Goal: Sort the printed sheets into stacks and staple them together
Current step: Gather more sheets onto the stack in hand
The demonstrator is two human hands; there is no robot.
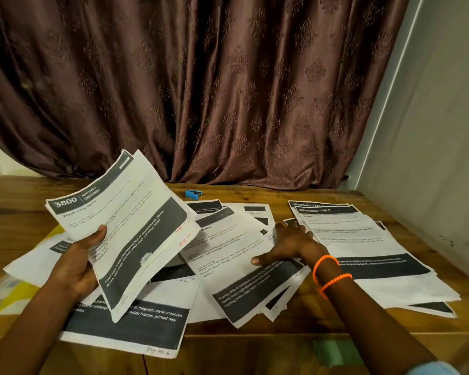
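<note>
The left hand (77, 262) grips a lifted sheaf of printed white sheets (125, 231); the right hand (287, 246) presses flat-fingered on loose pages (236, 255) across the wooden worktop (25, 212). Best match headings before adding.

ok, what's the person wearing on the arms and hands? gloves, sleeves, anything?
No gloves: both hands are bare, left hand and right hand. The right wrist carries two bright orange beaded bands. A light blue sleeve edge shows on the right arm at the bottom of the frame. No sleeve shows on the left forearm.
</note>
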